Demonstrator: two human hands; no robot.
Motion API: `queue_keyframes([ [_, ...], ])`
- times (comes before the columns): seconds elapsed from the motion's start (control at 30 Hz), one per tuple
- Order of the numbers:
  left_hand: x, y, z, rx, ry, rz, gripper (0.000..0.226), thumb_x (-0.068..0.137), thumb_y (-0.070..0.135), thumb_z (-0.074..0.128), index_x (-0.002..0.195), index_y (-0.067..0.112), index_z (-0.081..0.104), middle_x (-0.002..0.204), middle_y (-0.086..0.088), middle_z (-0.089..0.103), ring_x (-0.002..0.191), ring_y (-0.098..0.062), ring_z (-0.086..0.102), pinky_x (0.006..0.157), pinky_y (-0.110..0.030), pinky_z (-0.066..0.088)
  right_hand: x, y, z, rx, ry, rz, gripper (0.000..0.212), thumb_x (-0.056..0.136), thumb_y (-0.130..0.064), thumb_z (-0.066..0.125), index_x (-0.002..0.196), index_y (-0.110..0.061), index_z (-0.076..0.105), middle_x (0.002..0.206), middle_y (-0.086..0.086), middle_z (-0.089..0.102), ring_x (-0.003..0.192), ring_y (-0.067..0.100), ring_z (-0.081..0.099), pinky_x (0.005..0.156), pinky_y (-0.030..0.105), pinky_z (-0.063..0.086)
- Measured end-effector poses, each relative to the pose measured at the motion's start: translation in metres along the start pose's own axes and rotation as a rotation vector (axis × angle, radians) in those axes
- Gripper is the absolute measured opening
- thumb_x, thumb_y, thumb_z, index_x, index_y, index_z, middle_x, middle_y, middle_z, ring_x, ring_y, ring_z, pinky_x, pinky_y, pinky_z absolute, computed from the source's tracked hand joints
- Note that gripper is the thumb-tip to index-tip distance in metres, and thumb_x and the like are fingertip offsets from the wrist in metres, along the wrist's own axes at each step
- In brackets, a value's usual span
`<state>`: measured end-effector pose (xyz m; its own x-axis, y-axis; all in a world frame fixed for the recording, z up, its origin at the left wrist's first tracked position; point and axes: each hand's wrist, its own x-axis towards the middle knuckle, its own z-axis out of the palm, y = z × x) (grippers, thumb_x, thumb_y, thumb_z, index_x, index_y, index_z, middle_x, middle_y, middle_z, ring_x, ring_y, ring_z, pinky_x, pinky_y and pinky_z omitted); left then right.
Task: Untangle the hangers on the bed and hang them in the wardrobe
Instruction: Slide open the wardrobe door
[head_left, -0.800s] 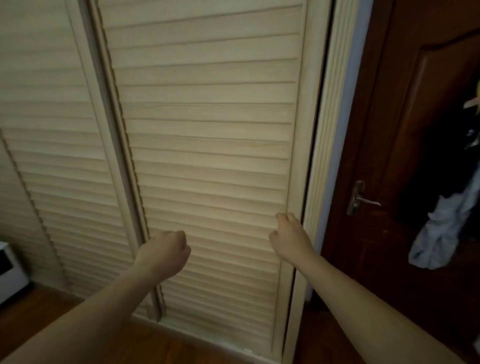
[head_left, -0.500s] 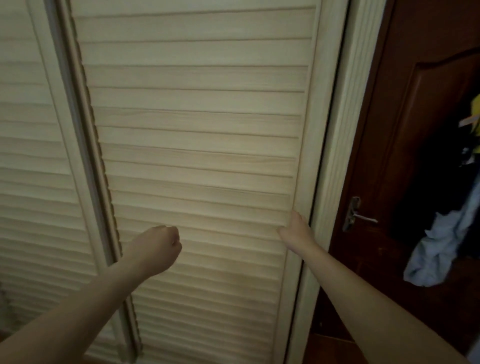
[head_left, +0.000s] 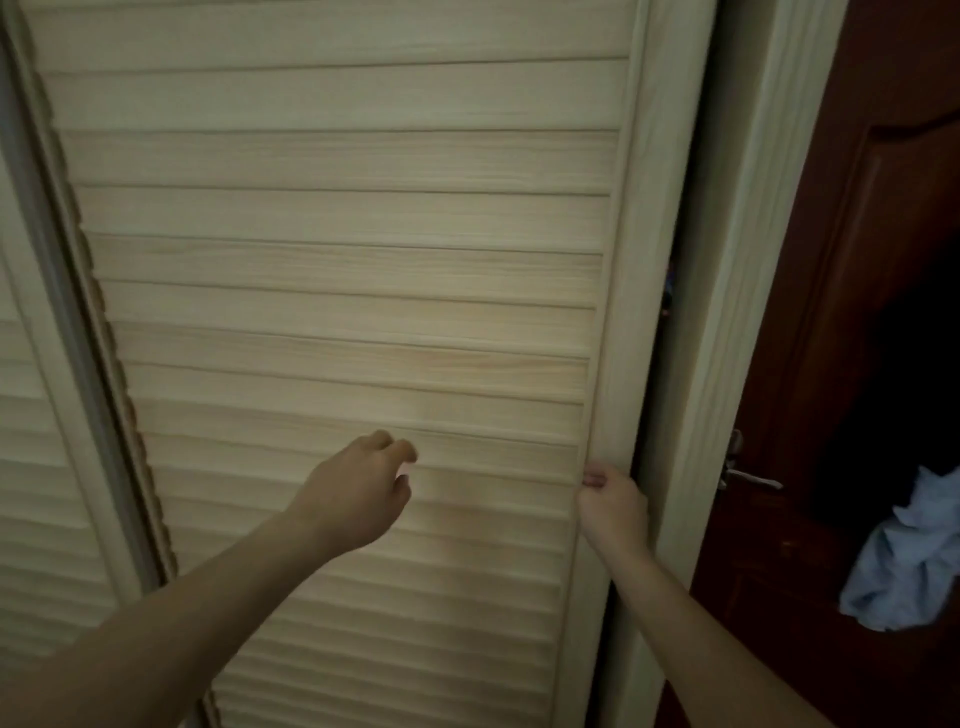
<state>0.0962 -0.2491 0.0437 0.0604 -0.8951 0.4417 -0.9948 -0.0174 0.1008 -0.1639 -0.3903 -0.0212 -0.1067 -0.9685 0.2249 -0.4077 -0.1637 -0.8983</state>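
Facing louvred wardrobe door (head_left: 343, 291), filling most of view, pale wood slats running horizontal. Right hand (head_left: 613, 506) gripping door's right edge stile, fingers curling round edge, thumb side showing on front face. Dark narrow gap (head_left: 670, 291) showing between that edge and wardrobe frame (head_left: 727, 260), door standing slightly ajar there. Left hand (head_left: 358, 491) hovering in front of slats at mid door, well left of right hand, fingers loosely curling, holding nothing; whether touching slats, cannot tell, fingertips blurring. Both forearms reaching up from bottom of view, hands at about same height, apart. Second louvred door (head_left: 31, 467) lying at far left, overlapping behind first, scalloped strip running along join. Dark brown room door (head_left: 857, 260) standing right of frame, metal handle (head_left: 743, 473) just right of right hand's level. Pale blue cloth (head_left: 904, 561) hanging at lower right against brown door. Hangers not showing anywhere; bed not showing either. Wardrobe inside hiding behind door, only dark slit showing.
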Motion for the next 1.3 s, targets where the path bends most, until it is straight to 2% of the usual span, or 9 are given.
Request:
queue_keyframes([
  [0.17,0.080,0.060,0.000,0.069,0.201,0.321,0.058,0.084,0.023,0.055,0.141,0.024,0.046,0.146,-0.010,0.042,0.132,-0.030,0.043,0.098,-0.041,0.049,0.006,-0.008,0.034,0.089,-0.224,-0.060,0.026,0.064,-0.035,0.059,0.085,-0.030,0.073,0.085,-0.012,0.074,0.089,0.010,0.069,0.085,0.028,0.055],
  [0.3,0.123,0.081,0.000,0.369,0.272,0.379,0.075,0.079,0.030,0.049,0.152,0.030,0.033,0.164,-0.017,0.014,0.149,-0.041,0.015,0.117,-0.049,0.024,0.011,-0.025,0.073,0.195,-0.517,-0.140,0.025,0.080,-0.005,0.064,0.094,-0.025,0.073,0.081,-0.015,0.073,0.083,-0.004,0.066,0.080,0.018,0.050],
  [0.37,0.137,0.063,-0.001,0.488,0.285,0.326,0.068,0.085,0.029,0.044,0.153,0.029,0.035,0.166,-0.017,0.001,0.151,-0.044,0.004,0.120,-0.054,0.015,0.010,-0.041,0.088,0.178,-0.782,-0.120,0.044,0.082,0.007,0.054,0.119,-0.015,0.063,0.107,-0.013,0.068,0.103,0.002,0.063,0.077,0.009,0.045],
  [0.47,0.136,0.013,-0.006,0.659,0.265,0.261,0.060,0.091,0.027,0.042,0.151,0.028,0.039,0.164,-0.018,-0.011,0.150,-0.047,-0.003,0.119,-0.059,0.011,0.015,-0.058,0.110,0.027,-1.041,-0.122,0.059,0.088,0.015,0.047,0.143,-0.006,0.047,0.134,0.006,0.060,0.125,0.024,0.058,0.073,0.014,0.046],
  [0.57,0.124,-0.041,-0.014,0.756,0.226,0.163,0.064,0.094,0.028,0.040,0.156,0.029,0.025,0.162,-0.018,-0.021,0.149,-0.045,-0.012,0.119,-0.059,0.012,0.020,-0.089,0.124,-0.011,-1.027,-0.203,0.052,0.093,0.006,0.050,0.142,-0.012,0.050,0.127,0.006,0.065,0.111,0.024,0.065,0.087,0.028,0.053],
  [0.7,0.109,-0.103,-0.032,0.768,0.210,0.062,0.078,0.091,0.027,0.041,0.158,0.024,0.002,0.164,-0.013,-0.018,0.151,-0.038,-0.013,0.122,-0.053,0.012,0.022,-0.126,0.151,0.005,-0.975,-0.213,0.043,0.098,-0.002,0.046,0.139,-0.012,0.052,0.128,0.009,0.063,0.092,0.018,0.067,0.070,0.021,0.051],
  [0.83,0.095,-0.176,-0.052,0.833,0.127,-0.033,0.079,0.094,0.026,0.033,0.156,0.016,-0.014,0.162,-0.011,-0.025,0.152,-0.034,-0.011,0.123,-0.049,0.009,0.016,-0.151,0.200,-0.028,-0.948,-0.271,0.043,0.097,-0.003,0.051,0.137,-0.018,0.053,0.124,0.003,0.060,0.092,0.019,0.068,0.068,0.020,0.049],
  [1.1,0.078,-0.269,-0.082,0.867,0.048,-0.259,0.071,0.096,0.026,0.029,0.159,0.021,-0.003,0.165,-0.005,-0.016,0.153,-0.030,-0.007,0.123,-0.052,0.001,0.004,-0.193,0.252,-0.037,-0.868,-0.364,0.044,0.097,-0.007,0.055,0.138,-0.022,0.053,0.124,-0.005,0.054,0.093,0.014,0.069,0.072,0.023,0.052],
  [1.3,0.073,-0.303,-0.095,0.869,-0.025,-0.300,0.074,0.098,0.025,0.032,0.156,0.021,-0.013,0.162,-0.004,-0.023,0.152,-0.033,-0.010,0.123,-0.055,0.003,0.000,-0.214,0.278,-0.064,-0.864,-0.385,0.041,0.098,-0.010,0.054,0.137,-0.024,0.053,0.127,-0.005,0.054,0.095,0.013,0.067,0.077,0.026,0.055],
])
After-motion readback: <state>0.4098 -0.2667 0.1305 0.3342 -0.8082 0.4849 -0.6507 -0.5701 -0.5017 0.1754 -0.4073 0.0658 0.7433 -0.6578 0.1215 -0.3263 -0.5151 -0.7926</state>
